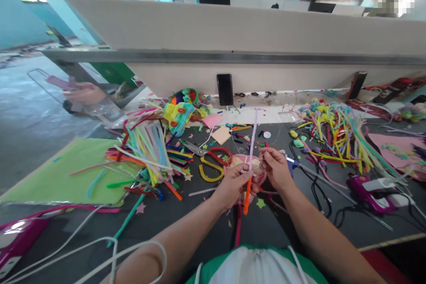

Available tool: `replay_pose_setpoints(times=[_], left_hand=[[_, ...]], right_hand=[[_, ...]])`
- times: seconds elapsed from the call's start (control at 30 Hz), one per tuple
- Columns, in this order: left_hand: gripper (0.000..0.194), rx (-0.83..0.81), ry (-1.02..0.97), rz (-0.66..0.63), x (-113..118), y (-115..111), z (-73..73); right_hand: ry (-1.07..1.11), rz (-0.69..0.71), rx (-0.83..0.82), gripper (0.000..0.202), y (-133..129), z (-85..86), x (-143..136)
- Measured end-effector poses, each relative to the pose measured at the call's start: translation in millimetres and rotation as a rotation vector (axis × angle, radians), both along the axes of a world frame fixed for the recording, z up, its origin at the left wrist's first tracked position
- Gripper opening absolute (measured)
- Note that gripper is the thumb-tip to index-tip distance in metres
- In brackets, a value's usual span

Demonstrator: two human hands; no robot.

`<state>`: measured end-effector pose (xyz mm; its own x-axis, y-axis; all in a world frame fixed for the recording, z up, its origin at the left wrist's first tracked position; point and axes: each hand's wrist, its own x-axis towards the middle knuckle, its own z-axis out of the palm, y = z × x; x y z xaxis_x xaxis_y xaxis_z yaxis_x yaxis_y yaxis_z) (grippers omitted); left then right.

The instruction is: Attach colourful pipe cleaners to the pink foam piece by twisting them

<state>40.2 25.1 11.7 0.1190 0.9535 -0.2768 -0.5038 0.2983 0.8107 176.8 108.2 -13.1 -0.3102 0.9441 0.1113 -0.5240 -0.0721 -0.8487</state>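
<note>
My left hand (234,185) is closed on a pipe cleaner, pinching it between thumb and fingers. Its lilac part (254,135) sticks up and away from me, while an orange pipe cleaner (247,197) comes out below the same fingers; whether the two are joined is hidden. Just to the right, my right hand (278,171) has its thumb and fingers pinched together beside the lilac stem. What sits in that pinch is too small to make out. Beneath both hands lies a pink, rounded piece (238,159), mostly covered. Scissors (213,164) with red and yellow handles rest left of my hands.
Bundled pipe cleaners (149,146) lie on a green sheet (76,173) at left. Another loose pile (339,133) spreads at right near a purple power strip (371,193) with cables. A phone (225,89) leans on the white partition (186,75). A glue gun (293,164) lies close to my right hand.
</note>
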Motion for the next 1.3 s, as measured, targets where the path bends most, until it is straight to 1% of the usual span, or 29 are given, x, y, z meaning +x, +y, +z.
replay_pose_setpoints(times=[0.17, 0.27, 0.47, 0.67, 0.93, 1.17, 1.3], left_hand=[[0.034, 0.016, -0.038, 0.038, -0.1, 2.0, -1.3], [0.031, 0.06, -0.059, 0.059, -0.1, 2.4, -1.1], [0.027, 0.12, -0.042, 0.098, 0.0, 2.6, -1.4], [0.028, 0.114, -0.011, 0.107, 1.4, 2.0, -6.4], [0.029, 0.091, 0.003, 0.131, 4.9, 2.3, -1.7], [0.026, 0.107, 0.055, 0.091, 4.9, 0.9, -12.8], [0.026, 0.108, 0.05, 0.116, 4.6, 2.2, -12.1]], right_hand=[[0.002, 0.035, -0.035, 0.013, -2.7, 0.5, -2.2], [-0.004, 0.063, -0.05, 0.013, -4.1, -0.8, -3.6], [0.006, 0.123, -0.072, 0.016, -7.4, -5.1, -6.0], [0.0, 0.124, -0.084, 0.019, -9.3, -4.1, -5.7], [0.009, 0.136, -0.075, 0.019, -8.9, -4.1, -6.9], [0.026, 0.124, -0.051, 0.017, -9.1, -5.0, -8.1], [0.046, 0.142, -0.044, 0.017, -6.9, -5.8, -7.0]])
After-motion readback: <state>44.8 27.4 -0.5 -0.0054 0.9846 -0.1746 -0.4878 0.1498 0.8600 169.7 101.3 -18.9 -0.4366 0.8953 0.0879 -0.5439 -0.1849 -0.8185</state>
